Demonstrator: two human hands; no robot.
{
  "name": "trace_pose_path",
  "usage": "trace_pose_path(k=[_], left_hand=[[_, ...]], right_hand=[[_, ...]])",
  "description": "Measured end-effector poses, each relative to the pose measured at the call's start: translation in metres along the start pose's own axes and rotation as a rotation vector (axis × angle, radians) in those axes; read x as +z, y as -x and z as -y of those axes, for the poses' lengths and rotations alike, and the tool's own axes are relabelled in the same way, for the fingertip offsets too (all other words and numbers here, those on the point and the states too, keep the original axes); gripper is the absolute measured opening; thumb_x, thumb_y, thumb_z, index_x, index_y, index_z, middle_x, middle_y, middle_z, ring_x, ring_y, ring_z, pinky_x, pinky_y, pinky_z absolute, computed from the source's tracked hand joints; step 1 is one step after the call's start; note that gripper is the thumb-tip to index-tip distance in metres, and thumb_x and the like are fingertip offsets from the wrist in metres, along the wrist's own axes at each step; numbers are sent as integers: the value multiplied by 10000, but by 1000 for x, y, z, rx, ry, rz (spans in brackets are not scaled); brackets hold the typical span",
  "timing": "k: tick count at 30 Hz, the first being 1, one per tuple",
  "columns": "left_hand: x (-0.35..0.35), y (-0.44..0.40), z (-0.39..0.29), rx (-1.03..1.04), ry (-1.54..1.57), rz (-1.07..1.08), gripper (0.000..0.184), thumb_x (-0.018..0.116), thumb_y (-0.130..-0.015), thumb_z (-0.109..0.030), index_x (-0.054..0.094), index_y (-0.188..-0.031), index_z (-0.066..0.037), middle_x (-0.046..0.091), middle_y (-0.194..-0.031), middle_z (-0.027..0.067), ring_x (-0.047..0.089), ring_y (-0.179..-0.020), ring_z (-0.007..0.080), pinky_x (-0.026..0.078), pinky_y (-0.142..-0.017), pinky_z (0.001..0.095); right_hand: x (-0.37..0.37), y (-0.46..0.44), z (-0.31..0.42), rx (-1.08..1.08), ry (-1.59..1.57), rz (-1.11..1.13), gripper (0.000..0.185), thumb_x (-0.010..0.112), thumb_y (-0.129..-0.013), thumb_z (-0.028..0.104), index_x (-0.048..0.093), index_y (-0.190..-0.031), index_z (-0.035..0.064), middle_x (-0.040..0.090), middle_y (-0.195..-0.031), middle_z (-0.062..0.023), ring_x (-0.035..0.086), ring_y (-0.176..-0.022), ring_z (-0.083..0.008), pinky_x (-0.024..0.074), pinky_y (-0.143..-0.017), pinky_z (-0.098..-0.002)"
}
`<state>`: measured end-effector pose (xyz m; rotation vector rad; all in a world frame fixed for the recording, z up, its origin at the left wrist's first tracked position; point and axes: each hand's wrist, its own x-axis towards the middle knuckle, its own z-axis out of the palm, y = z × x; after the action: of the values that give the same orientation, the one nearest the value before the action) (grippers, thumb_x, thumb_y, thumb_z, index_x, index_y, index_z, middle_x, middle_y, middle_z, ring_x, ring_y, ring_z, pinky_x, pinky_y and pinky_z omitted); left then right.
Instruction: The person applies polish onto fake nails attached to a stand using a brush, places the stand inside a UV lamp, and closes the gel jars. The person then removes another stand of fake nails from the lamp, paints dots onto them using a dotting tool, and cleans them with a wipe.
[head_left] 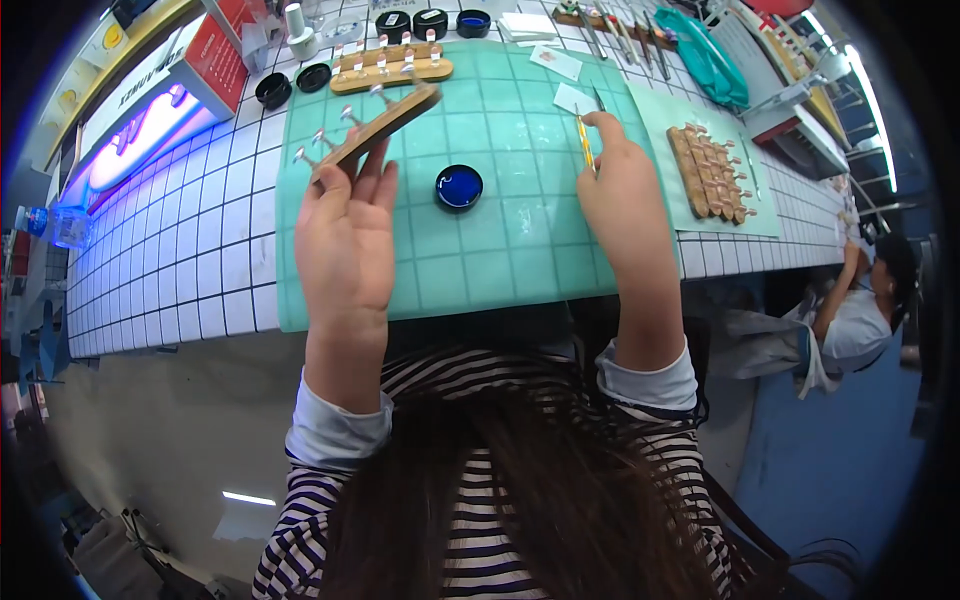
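My left hand is closed on one end of a wooden nail-tip holder, tilted up to the right above the mat. Several pale nail tips on small posts rise from its upper side. In my right hand is a thin yellow brush, its fine end pointing away from me near a small white paper. Between my hands, a round black pot with deep blue inside sits on the green translucent mat.
Another wooden holder with nail tips lies at the back, near black pots. Several wooden holders stand together at right. A glowing lamp and plastic bottle are left. A person sits far right.
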<state>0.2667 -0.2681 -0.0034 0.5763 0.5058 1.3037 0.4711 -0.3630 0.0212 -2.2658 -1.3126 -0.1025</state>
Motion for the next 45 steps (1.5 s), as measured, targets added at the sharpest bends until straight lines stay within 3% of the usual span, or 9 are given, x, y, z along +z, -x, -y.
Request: trace_pose_path(k=[6, 9, 16, 20, 23, 27, 40, 43, 45], left_hand=[[25, -15, 13, -254, -64, 81, 216, 350, -935, -175, 396, -1096, -38, 483, -1194, 95, 448, -1070, 227, 281, -922, 394], [36, -18, 13, -249, -156, 92, 188, 361, -925, -172, 404, -1066, -54, 506, -1151, 88, 458, -1002, 210, 312, -876, 399], [34, 1, 4, -296, -403, 194, 207, 364, -924, -168, 381, -1091, -47, 516, -1126, 98, 474, -1021, 188, 380, -822, 388], [21, 24, -8, -154, -315, 167, 331, 355, -932, -202, 319, -1205, -18, 412, -1233, 174, 435, -1110, 244, 392, -891, 435], [17, 32, -4, 95, -122, 147, 397, 398, -913, -167, 241, -1241, -7, 347, -1260, 219, 361, -1198, 336, 327, -992, 479], [11, 33, 5, 128, -42, 162, 390, 414, -914, -204, 245, -1234, -61, 366, -1247, 180, 410, -1164, 320, 391, -934, 454], [10, 29, 15, -21, -130, 416, 490, 522, -860, -184, 272, -1254, -34, 360, -1263, 133, 367, -1196, 346, 378, -969, 454], [9, 26, 17, 16, -7, 207, 406, 562, -840, -123, 331, -1169, -69, 415, -1191, 94, 400, -1170, 311, 429, -916, 437], [7, 25, 13, -52, 2, 187, 387, 546, -847, -104, 336, -1170, -74, 405, -1205, 89, 392, -1177, 314, 430, -914, 441]], right_hand=[[-15, 3, 10, 38, -180, 8, 372, 452, -729, -14, 482, -1098, 22, 504, -770, -170, 515, -653, -278, 431, -612, -365], [-20, 4, 10, 76, -373, -21, 383, 385, -741, -13, 502, -1100, 51, 458, -735, -97, 452, -604, -182, 407, -573, -284], [-24, 15, 1, 151, -1418, -180, 422, 314, -727, -18, 463, -1122, -32, 446, -777, -55, 441, -659, -120, 368, -570, -222], [-25, 25, -4, 21, -1770, -176, 376, 367, -751, -18, 441, -1118, 17, 506, -881, -122, 484, -707, -192, 384, -578, -273], [-18, 30, 2, -81, -2049, 22, 185, 459, -766, 7, 384, -926, 62, 533, -932, -153, 526, -770, -194, 403, -585, -272], [2, 34, 40, -50, -1459, -140, 263, 521, -724, -83, 356, -859, 71, 532, -1033, -191, 550, -920, -232, 442, -660, -268], [33, 38, 60, -89, -1359, 18, 281, 601, -737, -96, 386, -868, 30, 544, -1057, -215, 564, -944, -217, 441, -727, -253], [29, 37, 51, -107, -1216, -135, 176, 547, -806, -9, 401, -900, 23, 567, -967, -186, 563, -825, -175, 434, -685, -250], [24, 38, 36, 29, -1478, 30, 223, 375, -886, 234, 398, -883, 12, 564, -825, -192, 515, -646, -182, 401, -583, -253]])
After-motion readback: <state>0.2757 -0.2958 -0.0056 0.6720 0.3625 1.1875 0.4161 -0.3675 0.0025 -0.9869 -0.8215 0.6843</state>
